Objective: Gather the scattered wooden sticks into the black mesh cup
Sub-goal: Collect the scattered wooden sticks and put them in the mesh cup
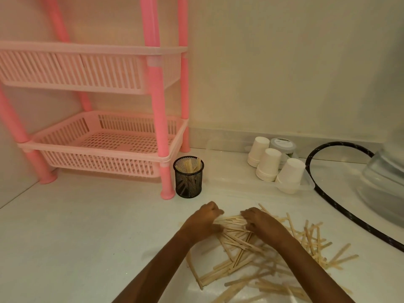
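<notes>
Sticks [258, 254] lie in a loose heap on the white bench [87, 237], mostly near + right of the person, many crossed over each other. Both hands sit on the far edge of the heap. Left hand [204, 221] curled, fingers tucked against stick ends; right hand [260, 221] curled opposite, knuckles up. Grip: both partly closed, pressing a small bundle between them. Likely raking ends together so the sticks align before lifting; can't tell if any stick is fully off the bench.

Black mesh cup [188, 177] stands upright just beyond the hands, beside the foot of the pink rack [105, 147]. A few sticks stand inside it, so task is early; most still outside.

Cup close to the left hand = short carry. Paper cups [269, 165] + black hose [341, 211] sit to the right, apart from the heap.

Risk (judgement): crossed sticks may snag + scatter on lift.
</notes>
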`<state>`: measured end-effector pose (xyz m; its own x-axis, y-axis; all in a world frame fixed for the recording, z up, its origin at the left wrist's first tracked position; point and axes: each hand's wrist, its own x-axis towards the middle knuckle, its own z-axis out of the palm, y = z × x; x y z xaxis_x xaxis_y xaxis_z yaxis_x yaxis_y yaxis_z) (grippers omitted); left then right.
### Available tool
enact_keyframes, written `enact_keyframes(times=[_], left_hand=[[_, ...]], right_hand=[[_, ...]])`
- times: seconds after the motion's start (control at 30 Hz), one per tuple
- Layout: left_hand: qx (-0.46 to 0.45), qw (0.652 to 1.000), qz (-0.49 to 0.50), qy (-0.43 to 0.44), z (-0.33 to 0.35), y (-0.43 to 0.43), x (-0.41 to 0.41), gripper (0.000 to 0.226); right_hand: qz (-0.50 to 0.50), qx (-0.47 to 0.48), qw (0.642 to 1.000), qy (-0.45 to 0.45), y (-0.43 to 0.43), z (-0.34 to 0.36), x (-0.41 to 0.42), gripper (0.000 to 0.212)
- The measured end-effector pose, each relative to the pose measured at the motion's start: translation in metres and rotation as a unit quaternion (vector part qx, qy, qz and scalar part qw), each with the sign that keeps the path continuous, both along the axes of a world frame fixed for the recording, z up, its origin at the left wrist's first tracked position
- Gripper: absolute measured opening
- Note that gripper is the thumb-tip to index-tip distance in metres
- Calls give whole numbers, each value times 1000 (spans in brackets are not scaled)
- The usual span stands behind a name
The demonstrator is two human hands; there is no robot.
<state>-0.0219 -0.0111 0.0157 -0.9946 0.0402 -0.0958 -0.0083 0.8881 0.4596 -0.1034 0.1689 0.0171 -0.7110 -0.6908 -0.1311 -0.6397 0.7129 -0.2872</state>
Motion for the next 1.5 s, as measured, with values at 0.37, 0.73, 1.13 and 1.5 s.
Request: enact_keyframes(times=[0.37,0.73,1.13,1.5], left_hand=[[-107,993,3,57,-4,11,4,31],[-131,984,17,120,-14,11,8,28],[-123,986,7,114,-17,6,8,28],[-196,977,30,81,-8,13,3,25]], right_hand=[[44,34,988,141,-9,-5,8,22],[49,33,989,133,-9,-1,13,23],[36,-47,985,164,9,25,8,36],[-56,-305,942,127,24,45,4,18]])
